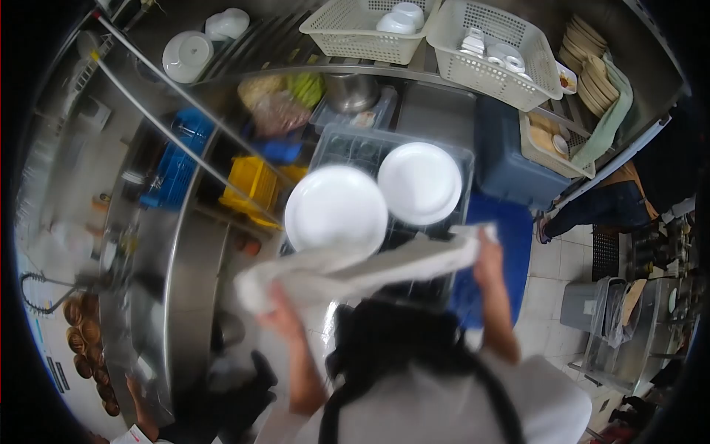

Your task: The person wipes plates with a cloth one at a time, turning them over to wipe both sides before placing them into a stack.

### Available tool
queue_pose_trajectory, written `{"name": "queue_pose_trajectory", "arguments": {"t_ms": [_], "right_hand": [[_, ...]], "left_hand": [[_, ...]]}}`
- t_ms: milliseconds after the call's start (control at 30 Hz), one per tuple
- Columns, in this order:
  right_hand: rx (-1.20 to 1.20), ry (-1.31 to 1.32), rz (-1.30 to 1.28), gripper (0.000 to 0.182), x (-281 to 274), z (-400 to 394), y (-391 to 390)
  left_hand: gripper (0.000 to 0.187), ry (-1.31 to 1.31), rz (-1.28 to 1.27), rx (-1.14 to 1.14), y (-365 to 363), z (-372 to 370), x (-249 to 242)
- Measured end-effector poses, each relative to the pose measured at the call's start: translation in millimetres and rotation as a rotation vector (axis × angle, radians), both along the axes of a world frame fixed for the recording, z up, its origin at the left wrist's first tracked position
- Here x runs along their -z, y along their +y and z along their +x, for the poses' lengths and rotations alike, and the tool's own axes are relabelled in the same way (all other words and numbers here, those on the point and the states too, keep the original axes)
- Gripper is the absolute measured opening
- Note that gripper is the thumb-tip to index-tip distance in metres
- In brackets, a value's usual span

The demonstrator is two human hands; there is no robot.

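A white cloth (370, 272) is stretched between my two hands, blurred by motion, in front of two stacks of white plates. My left hand (282, 312) grips its left end, and my right hand (488, 259) holds the other end, a little higher. The left plate stack (336, 210) is partly covered along its lower edge by the cloth. Beside it, the right plate stack (419, 183) shows whole. Both rest on a clear plastic crate (467, 164) with dark compartments.
White baskets (473, 70) with small dishes stand on a metal shelf above. Yellow (250, 186) and blue (177, 159) crates are at left, near a steel counter (194, 296). A blue-grey bin (510, 152) is at right. Other people's arm and legs show at the edges.
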State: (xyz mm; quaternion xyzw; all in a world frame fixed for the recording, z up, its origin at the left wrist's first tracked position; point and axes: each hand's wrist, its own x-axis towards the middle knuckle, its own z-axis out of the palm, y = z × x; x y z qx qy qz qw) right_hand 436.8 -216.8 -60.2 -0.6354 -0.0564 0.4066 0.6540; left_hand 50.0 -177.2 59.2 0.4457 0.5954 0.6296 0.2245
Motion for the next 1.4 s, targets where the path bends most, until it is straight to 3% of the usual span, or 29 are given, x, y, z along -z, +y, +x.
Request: {"name": "queue_pose_trajectory", "arguments": {"t_ms": [67, 133, 167, 200, 267, 300, 333, 367, 400, 433, 500, 567, 633, 667, 733, 833, 900, 933, 1000, 1033, 1100, 1167, 1200, 1267, 1300, 1367, 1400], "right_hand": [[0.119, -0.054, 0.112, 0.031, -65, -5, -17], [0.13, -0.18, 0.189, 0.034, -106, -22, -6], [0.066, -0.246, 0.097, 0.036, -122, -34, 11], [-0.038, -0.309, 0.011, 0.044, -129, -47, 32], [-0.435, -0.512, -0.182, 0.071, -110, -66, 83], [-0.506, -0.572, -0.309, 0.084, -52, -74, 120], [-0.733, -0.475, -0.261, 0.094, -72, -92, 134], [-0.792, -0.553, -0.373, 0.09, -71, -112, 150], [-0.809, -0.672, -0.213, 0.085, -70, -124, 154], [-0.798, -0.67, -0.215, 0.085, -63, -128, 159], [-0.75, -0.672, -0.218, 0.082, -42, -133, 170], [-0.793, -0.558, -0.139, 0.083, -46, -133, 174], [-0.898, -0.375, -0.254, 0.081, -81, -138, 172], [-0.891, -0.467, -0.298, 0.074, -79, -140, 174], [-0.84, -0.395, -0.189, 0.069, -103, -152, 160], [-0.715, -0.189, -0.067, 0.062, -102, -166, 145], [-0.635, -0.074, -0.034, 0.059, -92, -167, 143], [-0.576, -0.127, -0.057, 0.058, -81, -168, 141], [-0.507, -0.179, -0.08, 0.057, -75, -165, 138], [-0.513, -0.325, -0.119, 0.057, -79, -165, 137], [-0.513, -0.463, -0.159, 0.057, -79, -166, 138], [-0.512, -0.645, -0.286, 0.054, -74, -164, 145], [-0.5, -0.646, -0.286, 0.054, -67, -162, 149], [-0.489, -0.972, -0.22, 0.053, -50, -161, 159], [-0.463, -0.971, -0.224, 0.053, -48, -160, 166], [-0.479, -1.009, -0.336, 0.053, -45, -165, 175], [-0.531, -1.001, -0.368, 0.058, -55, -166, 177]], "left_hand": [[0.032, -0.099, 0.091, -0.091, 15, -27, -17], [0.035, -0.253, 0.044, 0.043, 45, -41, -25], [0.039, 0.182, -0.076, -0.056, 71, -56, 0], [0.045, 0.301, -0.056, 0.053, 100, -41, 0], [0.046, 0.349, -0.362, 0.33, 146, -23, 9], [0.047, 0.417, -0.494, 0.471, 159, -19, 15], [0.049, 0.492, -0.464, 0.496, 164, -20, 28], [0.054, 0.569, -0.431, 0.521, 166, -24, 43], [0.057, 0.471, -0.319, 0.476, 168, -25, 67], [0.062, 0.372, -0.221, 0.43, 161, -26, 87], [0.066, 0.437, -0.199, 0.405, 151, -21, 98], [0.066, 0.088, -0.305, 0.381, 143, -17, 105], [0.061, 0.06, -0.307, 0.388, 143, -14, 101], [0.056, -0.064, -0.238, 0.331, 146, -11, 104], [0.051, -0.184, -0.18, 0.272, 150, -16, 103], [0.048, -0.123, -0.204, 0.291, 143, -25, 98], [0.042, 0.213, 0.02, 0.155, 146, -27, 92], [0.042, 0.213, 0.019, 0.161, 150, -35, 90], [0.035, 0.638, 0.179, 0.431, 160, -55, 85], [0.035, 0.64, 0.179, 0.438, 160, -51, 69], [0.024, 0.75, 0.098, 0.727, 163, -42, 42], [0.034, 0.791, 0.123, 0.738, 169, -34, 49], [0.039, 0.626, 0.089, 0.633, 169, -28, 57], [0.049, 0.35, 0.049, 0.484, 169, -22, 85], [0.049, 0.351, 0.061, 0.506, 172, -18, 95], [0.044, -0.044, -0.12, 0.356, 169, -14, 110], [0.043, -0.006, -0.122, 0.31, 167, -13, 114]]}}
